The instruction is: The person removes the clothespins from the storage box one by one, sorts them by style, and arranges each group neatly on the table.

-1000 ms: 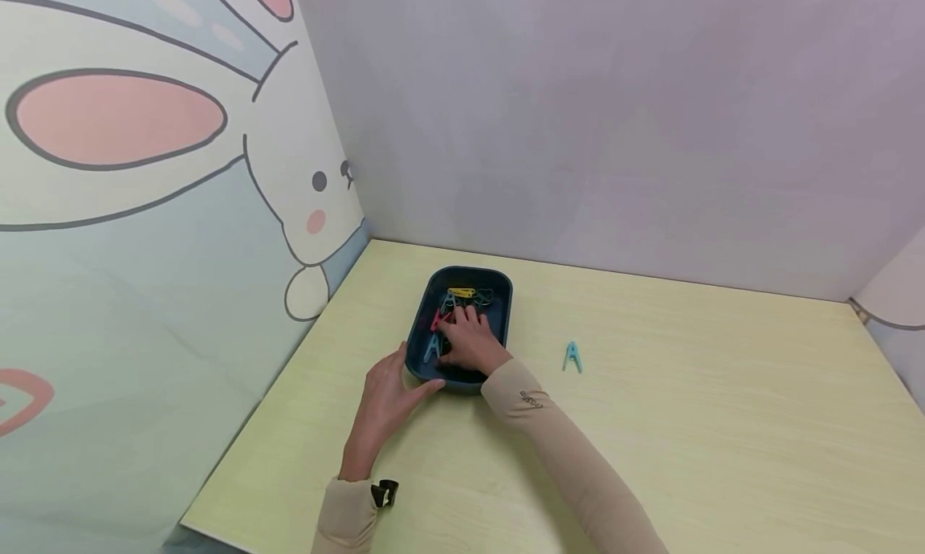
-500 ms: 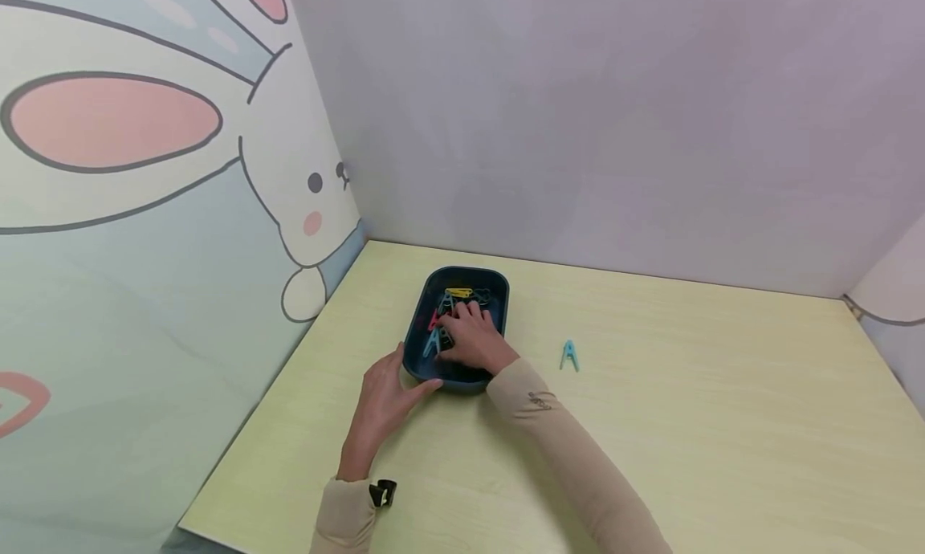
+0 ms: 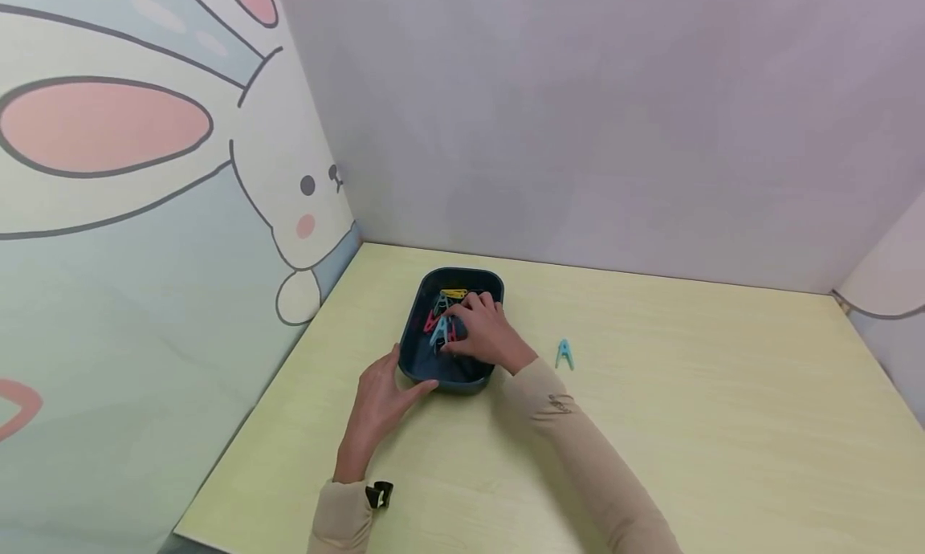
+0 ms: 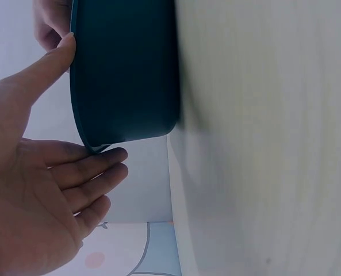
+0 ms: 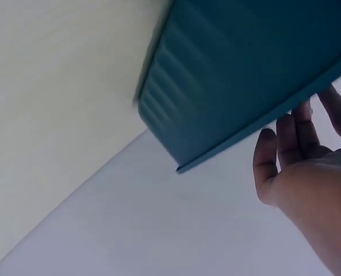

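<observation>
A dark blue-green plastic bin (image 3: 409, 361) stands on the table, with several clothespins inside. My left hand (image 3: 378, 401) rests on its near left corner, thumb and fingers fairly straight along the rim; the left wrist view shows the left hand's palm (image 4: 32, 190) beside the wall. Reaching in over the right side, my right hand (image 3: 487, 331) holds a light blue clothespin (image 3: 439, 331) at its thumb and index fingertips. Red (image 3: 430, 321) and yellow clothespins (image 3: 454, 294) lie behind it. From the right wrist view, the bin's wall hides the fingertips.
Another light blue clothespin (image 3: 564, 354) lies on the pale wooden table (image 3: 686, 393), right of the bin. A grey wall (image 3: 578, 136) rises behind the table, and a wall with a rabbit drawing (image 3: 144, 297) borders the left edge.
My right hand has drawn up and to the right within the bin, and the light blue clothespin has shifted with it. The left hand stays at the corner.
</observation>
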The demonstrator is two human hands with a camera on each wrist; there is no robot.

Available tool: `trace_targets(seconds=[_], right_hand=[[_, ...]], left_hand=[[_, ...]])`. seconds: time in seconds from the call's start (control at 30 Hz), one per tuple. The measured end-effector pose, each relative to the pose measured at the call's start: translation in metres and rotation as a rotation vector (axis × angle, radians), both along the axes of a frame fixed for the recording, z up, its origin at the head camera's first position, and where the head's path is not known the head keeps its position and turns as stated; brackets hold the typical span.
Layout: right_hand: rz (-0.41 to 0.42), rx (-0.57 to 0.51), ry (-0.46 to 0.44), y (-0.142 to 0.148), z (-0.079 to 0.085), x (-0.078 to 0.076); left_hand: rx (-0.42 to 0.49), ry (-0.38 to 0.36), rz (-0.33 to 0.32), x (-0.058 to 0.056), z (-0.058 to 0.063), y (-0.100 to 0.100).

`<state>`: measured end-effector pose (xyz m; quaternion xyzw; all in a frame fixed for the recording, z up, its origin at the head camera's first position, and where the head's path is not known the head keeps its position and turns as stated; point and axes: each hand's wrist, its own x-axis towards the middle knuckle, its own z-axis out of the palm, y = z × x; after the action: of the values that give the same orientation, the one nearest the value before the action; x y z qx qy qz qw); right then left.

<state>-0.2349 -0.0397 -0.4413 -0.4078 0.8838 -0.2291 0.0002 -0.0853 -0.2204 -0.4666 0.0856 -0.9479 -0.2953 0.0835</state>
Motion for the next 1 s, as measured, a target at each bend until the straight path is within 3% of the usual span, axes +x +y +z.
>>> trace_targets(seconds=[0.53,1.0], right_hand=[[-0.056,-0.125,-0.007,0.061,0.013,-0.01],[-0.116,-0.196,-0.042,0.123,-0.002,-0.019]], left_hand=[[0.022,-0.029,0.028,-0.001,0.003,0.004],[0.024,0.005,0.011,-0.001,0.0,0.0]])
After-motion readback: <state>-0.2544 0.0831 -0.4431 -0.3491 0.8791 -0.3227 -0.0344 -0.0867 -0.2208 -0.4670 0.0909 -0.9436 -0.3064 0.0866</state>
